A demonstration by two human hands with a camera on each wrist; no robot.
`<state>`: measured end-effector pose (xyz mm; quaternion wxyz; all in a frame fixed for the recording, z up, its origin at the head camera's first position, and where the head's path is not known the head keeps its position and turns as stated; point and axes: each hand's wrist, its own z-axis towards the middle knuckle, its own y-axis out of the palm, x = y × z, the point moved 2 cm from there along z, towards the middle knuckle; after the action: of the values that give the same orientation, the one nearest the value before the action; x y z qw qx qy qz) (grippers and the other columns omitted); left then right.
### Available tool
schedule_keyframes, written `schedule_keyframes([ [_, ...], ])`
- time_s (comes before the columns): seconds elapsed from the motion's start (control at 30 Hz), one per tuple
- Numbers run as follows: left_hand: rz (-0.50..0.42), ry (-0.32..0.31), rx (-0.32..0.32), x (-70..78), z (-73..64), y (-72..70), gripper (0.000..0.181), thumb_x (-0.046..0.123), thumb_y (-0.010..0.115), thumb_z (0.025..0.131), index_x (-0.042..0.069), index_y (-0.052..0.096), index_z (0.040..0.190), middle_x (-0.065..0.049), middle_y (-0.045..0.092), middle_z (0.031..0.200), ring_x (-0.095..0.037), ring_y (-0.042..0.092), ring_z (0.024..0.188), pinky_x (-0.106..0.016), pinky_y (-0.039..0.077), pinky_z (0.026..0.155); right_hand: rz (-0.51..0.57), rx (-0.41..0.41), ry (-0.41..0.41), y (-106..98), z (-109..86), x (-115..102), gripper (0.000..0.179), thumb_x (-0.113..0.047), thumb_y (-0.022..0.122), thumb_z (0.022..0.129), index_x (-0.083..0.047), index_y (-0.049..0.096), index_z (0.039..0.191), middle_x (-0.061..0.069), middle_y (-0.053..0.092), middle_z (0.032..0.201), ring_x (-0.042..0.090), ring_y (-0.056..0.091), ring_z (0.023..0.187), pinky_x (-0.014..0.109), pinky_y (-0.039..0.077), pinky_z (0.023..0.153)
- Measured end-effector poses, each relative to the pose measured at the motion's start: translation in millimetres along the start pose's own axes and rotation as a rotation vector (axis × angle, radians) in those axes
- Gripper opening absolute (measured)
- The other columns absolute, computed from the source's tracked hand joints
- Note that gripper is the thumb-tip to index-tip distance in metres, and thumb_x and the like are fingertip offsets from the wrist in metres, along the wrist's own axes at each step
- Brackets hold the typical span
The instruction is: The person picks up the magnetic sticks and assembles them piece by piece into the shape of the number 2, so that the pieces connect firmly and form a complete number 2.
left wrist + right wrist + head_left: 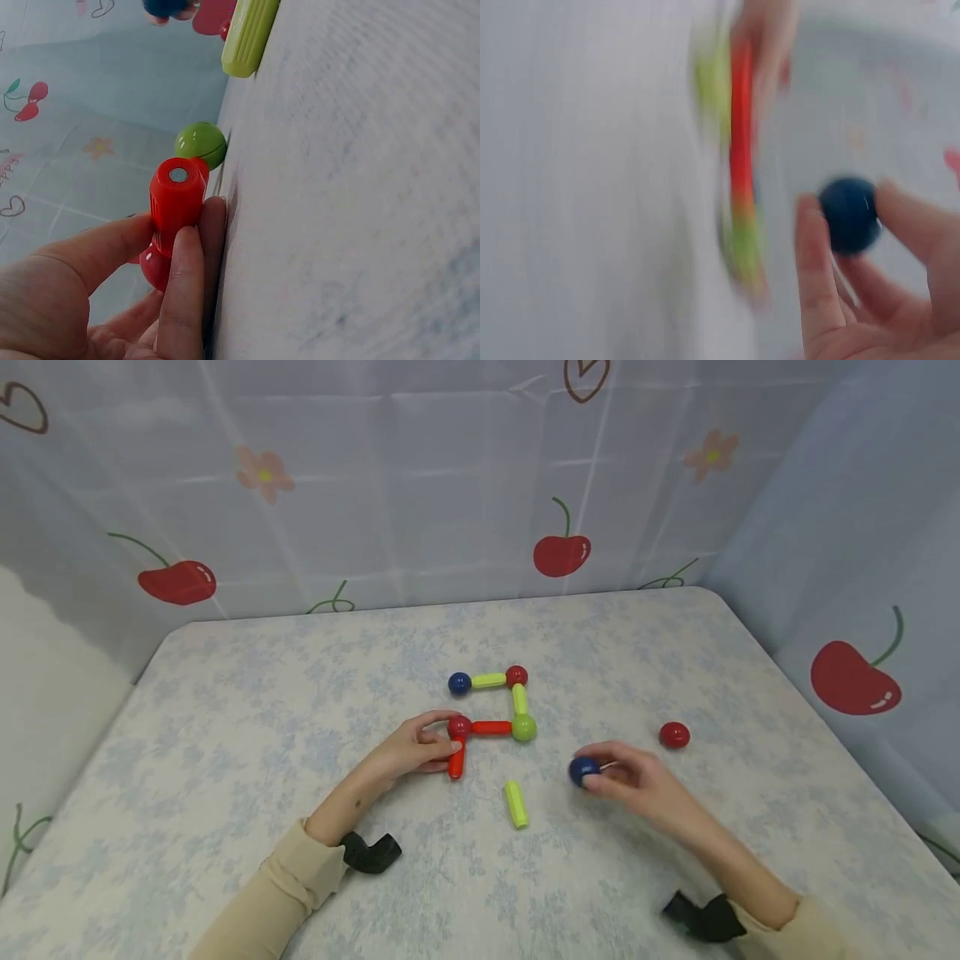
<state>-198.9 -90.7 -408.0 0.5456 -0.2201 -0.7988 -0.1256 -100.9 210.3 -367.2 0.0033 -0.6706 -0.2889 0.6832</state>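
My left hand pinches a red magnetic rod whose far end meets a red ball. From that ball a second red rod runs right to a green ball. A yellow-green rod links the green ball to another red ball, and one more yellow-green rod leads left to a blue ball. In the left wrist view, the held rod's bare end shows a metal disc. My right hand holds a blue ball between thumb and fingers, right of the linked pieces.
A loose yellow-green rod lies on the table between the hands. Further right sits a loose red ball. The pale patterned tabletop ends at the back against a printed curtain.
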Motion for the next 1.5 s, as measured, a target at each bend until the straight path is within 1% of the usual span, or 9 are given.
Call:
schedule_keyframes([
  [0.07,-0.003,-0.003,0.003,-0.3,0.2,-0.5,0.054,0.009,0.064,0.089,0.008,0.042,0.139,-0.010,0.065,0.089,-0.018,0.064,0.080,-0.033,0.052,0.076,0.389,-0.108,0.132,37.6,7.3,-8.2,0.044,-0.017,0.059,0.094,0.008,0.048,0.128,0.017,0.056,0.116,0.026,0.060,0.098,0.034,0.049,0.083],
  [0.13,-0.004,0.001,0.004,0.1,0.0,-0.9,0.054,0.010,0.065,0.089,0.007,0.042,0.139,-0.010,0.065,0.090,-0.018,0.064,0.080,-0.034,0.052,0.076,0.677,-0.200,0.264,70.8,13.3,-15.2,0.048,-0.017,0.055,0.096,0.012,0.041,0.132,0.020,0.054,0.120,0.030,0.058,0.105,0.036,0.045,0.089],
  [0.2,-0.015,0.007,0.002,0.0,-0.1,-1.1,0.055,0.010,0.065,0.089,0.007,0.042,0.139,-0.011,0.065,0.091,-0.019,0.064,0.081,-0.034,0.052,0.076,0.867,-0.236,0.340,95.7,19.5,-19.5,0.049,-0.013,0.053,0.097,0.014,0.036,0.134,0.022,0.052,0.123,0.031,0.056,0.110,0.036,0.042,0.093],
  [0.3,-0.024,0.013,0.000,-0.5,-0.4,-1.5,0.055,0.009,0.066,0.089,0.007,0.042,0.139,-0.012,0.066,0.091,-0.020,0.065,0.081,-0.034,0.052,0.076,1.001,-0.199,0.390,116.8,31.2,-22.6,0.047,-0.009,0.051,0.098,0.016,0.034,0.134,0.023,0.053,0.123,0.031,0.055,0.110,0.033,0.040,0.094],
  [0.4,-0.031,0.011,-0.001,-1.4,-0.4,-1.6,0.056,0.010,0.066,0.088,0.007,0.043,0.139,-0.012,0.067,0.090,-0.019,0.065,0.080,-0.033,0.052,0.075,1.027,-0.133,0.397,125.3,43.2,-23.4,0.044,-0.009,0.051,0.098,0.015,0.037,0.132,0.024,0.055,0.120,0.029,0.057,0.108,0.032,0.041,0.093],
  [0.5,-0.030,0.016,-0.004,-2.1,-0.7,-1.7,0.056,0.010,0.066,0.088,0.007,0.043,0.139,-0.012,0.067,0.089,-0.018,0.065,0.079,-0.032,0.053,0.074,1.011,-0.090,0.391,127.9,52.1,-24.5,0.042,-0.010,0.051,0.098,0.015,0.039,0.130,0.023,0.056,0.118,0.028,0.058,0.106,0.032,0.041,0.092],
  [0.83,-0.052,-0.001,-0.003,-1.6,-1.1,-2.1,0.056,0.008,0.065,0.089,0.007,0.042,0.139,-0.013,0.067,0.092,-0.018,0.065,0.079,-0.032,0.053,0.073,0.927,-0.065,0.425,129.7,60.8,-24.1,0.042,-0.015,0.049,0.099,0.012,0.041,0.130,0.025,0.058,0.115,0.028,0.059,0.105,0.032,0.044,0.089],
  [1.4,-0.080,-0.014,0.004,-2.6,-2.7,-2.4,0.056,0.009,0.065,0.089,0.006,0.041,0.140,-0.013,0.067,0.094,-0.019,0.065,0.081,-0.033,0.053,0.073,0.872,-0.046,0.389,131.6,62.2,-19.5,0.044,-0.020,0.051,0.099,0.012,0.042,0.126,0.022,0.060,0.111,0.027,0.060,0.104,0.031,0.046,0.087],
  [1.5,-0.077,0.000,-0.029,-2.7,-8.5,-3.5,0.061,0.011,0.066,0.089,0.007,0.036,0.143,-0.015,0.067,0.096,-0.021,0.065,0.084,-0.035,0.052,0.076,0.865,-0.045,0.392,132.1,61.9,-19.4,0.045,-0.022,0.051,0.099,0.012,0.041,0.127,0.021,0.061,0.111,0.027,0.060,0.104,0.031,0.046,0.087],
])
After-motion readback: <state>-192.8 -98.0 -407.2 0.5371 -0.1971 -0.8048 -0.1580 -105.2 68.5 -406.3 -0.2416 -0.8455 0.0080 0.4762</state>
